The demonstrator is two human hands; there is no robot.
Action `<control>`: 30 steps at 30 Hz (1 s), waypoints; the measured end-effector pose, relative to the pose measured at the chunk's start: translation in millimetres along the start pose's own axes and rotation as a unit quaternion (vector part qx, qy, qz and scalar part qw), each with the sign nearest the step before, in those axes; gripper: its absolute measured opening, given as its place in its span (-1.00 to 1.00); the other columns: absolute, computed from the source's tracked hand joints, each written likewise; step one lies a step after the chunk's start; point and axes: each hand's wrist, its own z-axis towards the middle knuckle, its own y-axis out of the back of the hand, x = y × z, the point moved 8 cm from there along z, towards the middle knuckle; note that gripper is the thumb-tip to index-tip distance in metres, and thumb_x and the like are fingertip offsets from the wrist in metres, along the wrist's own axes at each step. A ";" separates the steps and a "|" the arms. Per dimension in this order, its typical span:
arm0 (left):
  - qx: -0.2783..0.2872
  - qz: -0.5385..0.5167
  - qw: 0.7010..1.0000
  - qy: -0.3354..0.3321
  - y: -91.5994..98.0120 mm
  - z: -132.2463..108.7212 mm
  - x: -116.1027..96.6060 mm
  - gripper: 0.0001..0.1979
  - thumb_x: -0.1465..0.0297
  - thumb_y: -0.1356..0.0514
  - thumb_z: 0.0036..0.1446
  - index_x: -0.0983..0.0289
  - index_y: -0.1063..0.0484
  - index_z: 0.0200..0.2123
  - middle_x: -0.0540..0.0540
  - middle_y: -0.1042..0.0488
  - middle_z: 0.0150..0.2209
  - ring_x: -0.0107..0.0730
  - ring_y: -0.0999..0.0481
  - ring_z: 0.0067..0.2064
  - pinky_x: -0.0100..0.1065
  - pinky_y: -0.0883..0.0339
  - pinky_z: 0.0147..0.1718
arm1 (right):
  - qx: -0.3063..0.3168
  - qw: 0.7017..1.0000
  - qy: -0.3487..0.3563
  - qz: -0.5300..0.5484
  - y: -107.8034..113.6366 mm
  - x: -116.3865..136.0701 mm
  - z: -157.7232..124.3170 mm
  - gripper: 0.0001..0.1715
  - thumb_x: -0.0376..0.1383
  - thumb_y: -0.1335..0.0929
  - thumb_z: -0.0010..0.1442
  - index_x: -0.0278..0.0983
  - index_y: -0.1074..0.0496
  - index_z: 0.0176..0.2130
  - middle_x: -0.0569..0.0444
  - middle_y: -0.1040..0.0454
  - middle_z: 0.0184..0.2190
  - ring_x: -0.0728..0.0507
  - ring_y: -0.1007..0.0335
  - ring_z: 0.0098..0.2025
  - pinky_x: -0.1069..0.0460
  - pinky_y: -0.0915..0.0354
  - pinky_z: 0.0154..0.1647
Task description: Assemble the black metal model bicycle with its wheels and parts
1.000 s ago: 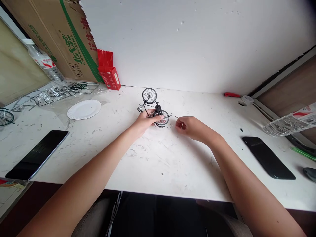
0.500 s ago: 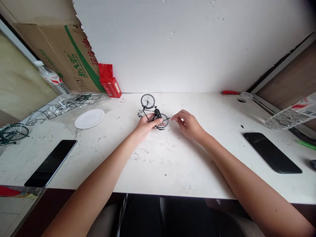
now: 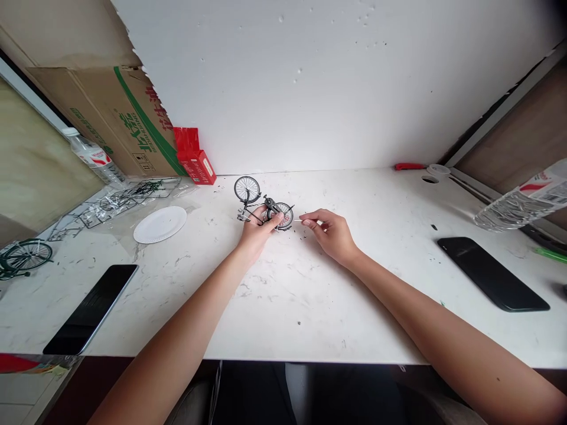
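My left hand [image 3: 257, 231] is closed around the rear part of a small black model bicycle [image 3: 270, 206], thumb against its rear wheel. The bicycle's front wheel [image 3: 247, 189] points away from me, and its frame is tilted over the table. Just right of the rear wheel, my right hand [image 3: 330, 231] is closed in a pinch, thumb against forefinger. A tiny thin pale piece [image 3: 296, 221] sticks out from those fingertips toward the wheel, apart from it as far as I can see. Its exact kind is too small to make out.
A white paper plate [image 3: 160, 224] and plastic part frames [image 3: 117, 200] lie at left, near a dark green model bicycle [image 3: 24, 258]. Phones [image 3: 91, 310] [image 3: 491, 274] flank my arms. A red box [image 3: 197, 165], plastic bottles [image 3: 95, 156] [image 3: 522, 198] and a red-handled tool [image 3: 410, 166] stand or lie farther back.
My right fingers have closed into a pinch, with a pale thin piece now showing at the tips. The bicycle and left hand appear slightly farther left; the whole view has shifted a little too.
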 end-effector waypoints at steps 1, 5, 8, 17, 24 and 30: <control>-0.002 -0.005 1.000 0.002 0.1 -0.2 -0.5 -0.44 0.28 -0.60 -0.09 0.16 -0.54 -0.02 0.04 -0.66 -0.10 -0.30 -0.64 -0.03 -0.28 -0.36 0.02 | 0.000 1.000 -0.007 0.006 -0.4 -1.5 -0.3 -0.65 0.02 -0.42 0.39 -0.13 -0.68 -0.11 -0.04 -0.70 -0.11 -0.24 -0.58 -0.11 -0.12 -0.43 -0.19; -0.009 -0.024 1.000 0.010 -1.3 -2.7 -2.5 -0.35 0.33 -0.61 -0.12 0.14 -0.50 0.05 0.04 -0.67 -0.11 -0.28 -0.66 -0.02 -0.21 -0.37 0.09 | -0.009 0.999 -0.022 0.031 -0.8 -3.9 -1.6 -0.68 0.01 -0.48 0.32 -0.14 -0.68 -0.14 -0.03 -0.72 -0.13 -0.25 -0.61 -0.10 -0.12 -0.45 -0.19; -0.003 -0.028 1.000 0.009 -4.8 -4.9 -4.6 -0.34 0.38 -0.61 -0.13 0.14 -0.49 0.06 0.04 -0.68 -0.11 -0.26 -0.66 0.00 -0.17 -0.38 0.14 | -0.005 0.999 -0.018 0.030 -2.4 -1.3 -2.4 -0.71 -0.02 -0.50 0.29 -0.15 -0.67 -0.16 -0.02 -0.72 -0.15 -0.23 -0.60 -0.12 -0.10 -0.44 -0.22; 0.078 -0.050 0.996 0.013 -15.1 -5.7 -3.1 -0.62 0.45 -0.56 -0.04 0.26 -0.65 -0.11 0.16 -0.70 0.02 -0.15 -0.59 0.23 -0.11 -0.29 0.36 | 0.020 0.999 -0.030 0.021 -8.7 -4.1 -2.1 -0.61 0.04 -0.39 0.39 -0.19 -0.61 -0.07 -0.04 -0.66 -0.16 -0.19 -0.53 -0.17 -0.08 -0.43 -0.26; 0.117 -0.069 0.989 0.061 -18.3 -6.8 3.7 -0.66 0.43 -0.55 0.04 0.26 -0.67 -0.08 0.21 -0.68 0.08 -0.08 -0.58 0.27 -0.06 -0.35 0.35 | 0.037 0.998 -0.048 0.017 -11.4 -8.8 -2.9 -0.61 0.06 -0.33 0.43 -0.18 -0.51 -0.14 -0.02 -0.64 -0.26 -0.18 -0.52 -0.23 -0.06 -0.42 -0.29; 0.096 -0.076 0.991 0.060 -14.1 -6.9 6.2 -0.63 0.40 -0.55 0.06 0.23 -0.62 -0.06 0.16 -0.68 0.06 -0.09 -0.63 0.19 0.04 -0.41 0.32 | 0.028 0.999 -0.036 0.029 -8.8 -5.1 -2.6 -0.64 0.03 -0.35 0.43 -0.18 -0.52 -0.13 -0.01 -0.65 -0.25 -0.19 -0.54 -0.20 -0.04 -0.38 -0.31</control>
